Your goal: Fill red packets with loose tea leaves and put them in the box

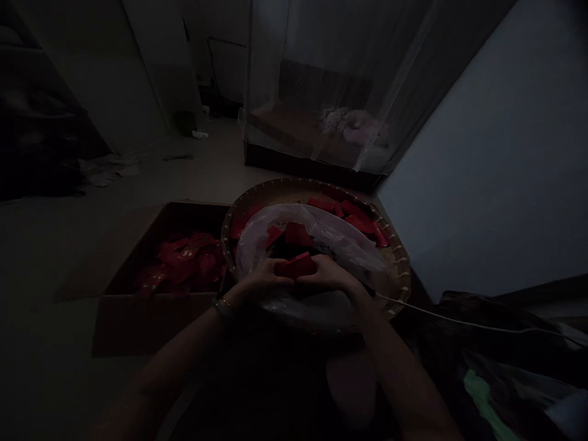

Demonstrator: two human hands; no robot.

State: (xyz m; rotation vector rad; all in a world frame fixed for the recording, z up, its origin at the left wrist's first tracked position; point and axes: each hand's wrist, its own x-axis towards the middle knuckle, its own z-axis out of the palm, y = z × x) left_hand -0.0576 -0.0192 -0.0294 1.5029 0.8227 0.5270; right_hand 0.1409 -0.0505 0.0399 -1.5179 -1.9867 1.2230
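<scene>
The room is very dim. My left hand [264,277] and my right hand [331,274] grip a small red packet [297,266] from its two sides, fingers and thumbs closed on it. Just beneath is an opened whitish plastic bag [349,236], with another red packet [298,234] and dark contents inside. The bag lies in a wide round woven bamboo tray [395,272]. Several more red packets [361,217] lie along the tray's far side. Whether the held packet is open cannot be made out.
Left of the tray stands an open cardboard box [138,324] holding a heap of red packets with printed marks [184,260]. A white cable [454,318] runs rightward from the tray. Behind is a netted bed [316,122]; a pale wall [496,165] rises at right.
</scene>
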